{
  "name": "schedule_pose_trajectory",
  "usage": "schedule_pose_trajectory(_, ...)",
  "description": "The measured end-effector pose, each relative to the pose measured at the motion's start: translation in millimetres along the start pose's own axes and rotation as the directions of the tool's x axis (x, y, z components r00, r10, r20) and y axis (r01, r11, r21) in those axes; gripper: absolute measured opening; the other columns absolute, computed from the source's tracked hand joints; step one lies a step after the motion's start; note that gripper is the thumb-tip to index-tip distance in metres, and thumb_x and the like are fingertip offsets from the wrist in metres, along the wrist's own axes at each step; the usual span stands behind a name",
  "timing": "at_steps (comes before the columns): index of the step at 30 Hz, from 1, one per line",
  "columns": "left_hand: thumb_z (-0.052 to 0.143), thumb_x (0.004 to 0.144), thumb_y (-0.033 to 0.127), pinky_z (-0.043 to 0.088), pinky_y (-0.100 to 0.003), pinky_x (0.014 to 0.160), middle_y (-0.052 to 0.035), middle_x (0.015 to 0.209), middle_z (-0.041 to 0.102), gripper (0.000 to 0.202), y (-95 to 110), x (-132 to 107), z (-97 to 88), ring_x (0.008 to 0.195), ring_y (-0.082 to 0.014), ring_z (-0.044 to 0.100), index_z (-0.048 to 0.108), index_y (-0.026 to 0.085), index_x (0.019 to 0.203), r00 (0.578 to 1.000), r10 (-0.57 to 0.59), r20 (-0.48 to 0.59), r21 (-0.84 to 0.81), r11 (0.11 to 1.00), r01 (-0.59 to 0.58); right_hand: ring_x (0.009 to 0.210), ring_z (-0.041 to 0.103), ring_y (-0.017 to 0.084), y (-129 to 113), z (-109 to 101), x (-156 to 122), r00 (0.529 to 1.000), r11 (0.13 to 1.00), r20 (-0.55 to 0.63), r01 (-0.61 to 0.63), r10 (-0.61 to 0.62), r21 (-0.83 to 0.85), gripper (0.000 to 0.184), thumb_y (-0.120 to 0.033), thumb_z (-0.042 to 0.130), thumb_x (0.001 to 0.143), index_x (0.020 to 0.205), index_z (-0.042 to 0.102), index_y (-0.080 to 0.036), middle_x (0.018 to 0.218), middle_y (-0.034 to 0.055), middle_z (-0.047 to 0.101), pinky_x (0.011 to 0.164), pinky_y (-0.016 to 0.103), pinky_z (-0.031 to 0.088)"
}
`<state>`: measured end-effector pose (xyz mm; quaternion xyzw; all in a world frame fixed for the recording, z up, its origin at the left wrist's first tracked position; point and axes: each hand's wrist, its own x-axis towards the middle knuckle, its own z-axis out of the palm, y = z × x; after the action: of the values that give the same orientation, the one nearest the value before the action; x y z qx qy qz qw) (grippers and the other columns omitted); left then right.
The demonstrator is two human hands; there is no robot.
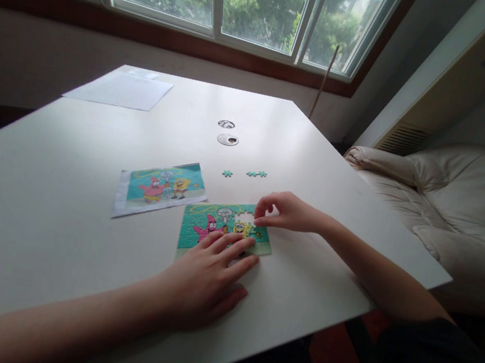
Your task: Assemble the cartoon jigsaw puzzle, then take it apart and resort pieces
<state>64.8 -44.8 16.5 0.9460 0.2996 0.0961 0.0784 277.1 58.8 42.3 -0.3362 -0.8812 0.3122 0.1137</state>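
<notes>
A cartoon jigsaw puzzle (195, 229) lies on the white table, with a gap showing in its upper right part. My left hand (217, 264) rests flat over the puzzle's lower edge, fingers spread. At the gap's right side, my right hand (282, 210) pinches with thumb and forefinger at what seems to be a small puzzle piece, mostly hidden by the fingertips. Beyond the puzzle lie a few loose teal pieces (227, 173). Left of it is a printed reference picture (167, 184) on white paper, showing the same cartoon figures.
Two round metallic discs (227, 140) lie farther back on the white table (59, 188). Paper sheets (121, 90) are at its far left corner. A cream leather sofa (468, 194) stands to the right, and a window (262, 5) lies beyond the table.
</notes>
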Motion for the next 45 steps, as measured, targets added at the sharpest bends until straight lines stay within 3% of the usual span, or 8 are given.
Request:
schedule_pose_trajectory(16,0.042,0.086,0.035,0.029,-0.050,0.099,-0.0104,0.136,0.041,0.041,0.5,-0.5,0.7,0.121,-0.0308,0.037,0.043,0.022,0.125,1.000,-0.003,0.005,0.002,1.000,0.003,0.062,0.049,0.009,9.2,9.1,3.2,0.999,0.995,-0.037,0.016,-0.019,-0.098,0.015,-0.031,0.065,0.073,0.079,0.067,-0.017,0.068,-0.0001,0.058,0.057,0.020,0.036)
schedule_pose_trajectory(25,0.043,0.086,0.034,0.028,-0.051,0.099,-0.0100,0.137,0.039,0.042,0.5,-0.4,0.2,0.122,-0.0309,0.036,0.042,0.023,0.126,0.999,-0.013,0.037,0.014,1.000,0.013,0.063,0.050,0.010,11.3,1.9,1.9,0.999,0.992,-0.049,0.003,-0.009,-0.123,0.015,-0.029,0.063,0.075,0.081,0.065,-0.016,0.070,0.0002,0.058,0.058,0.020,0.037)
schedule_pose_trajectory(30,0.042,0.086,0.034,0.029,-0.051,0.099,-0.0095,0.137,0.039,0.042,0.3,-0.3,-0.2,0.122,-0.0304,0.036,0.040,0.023,0.127,0.999,-0.006,0.040,0.012,1.000,0.006,0.064,0.049,0.010,31.1,-3.9,6.9,0.975,0.985,-0.219,-0.067,0.031,-0.160,0.010,-0.022,0.059,0.075,0.080,0.064,-0.015,0.080,0.0031,0.059,0.062,0.022,0.039)
schedule_pose_trajectory(35,0.042,0.086,0.033,0.031,-0.051,0.098,-0.0110,0.137,0.039,0.042,1.7,0.0,-2.1,0.122,-0.0310,0.037,0.041,0.021,0.127,0.999,0.003,0.040,0.030,1.000,-0.004,0.076,0.053,0.013,61.9,-4.4,22.2,0.901,0.971,-0.430,-0.148,0.055,-0.188,0.026,-0.019,0.054,0.079,0.103,0.063,-0.016,0.103,0.0083,0.056,0.074,0.027,0.043)
schedule_pose_trajectory(39,0.042,0.087,0.032,0.032,-0.051,0.097,-0.0118,0.138,0.038,0.043,2.3,0.2,-1.0,0.122,-0.0311,0.038,0.040,0.020,0.128,0.999,0.022,0.024,0.035,0.999,-0.023,0.085,0.055,0.016,75.7,-4.1,32.8,0.882,0.948,-0.468,-0.191,0.052,-0.255,0.029,-0.021,0.053,0.081,0.107,0.063,-0.016,0.100,0.0093,0.058,0.078,0.028,0.043)
schedule_pose_trajectory(45,0.043,0.087,0.030,0.033,-0.050,0.097,-0.0097,0.136,0.042,0.041,3.2,-1.5,0.5,0.120,-0.0300,0.041,0.042,0.022,0.126,0.999,0.051,0.007,0.029,0.998,-0.051,0.076,0.054,0.015,72.7,-6.8,29.1,0.879,0.921,-0.475,-0.212,0.033,-0.328,0.016,-0.027,0.057,0.078,0.086,0.066,-0.017,0.086,0.0057,0.061,0.073,0.027,0.042)
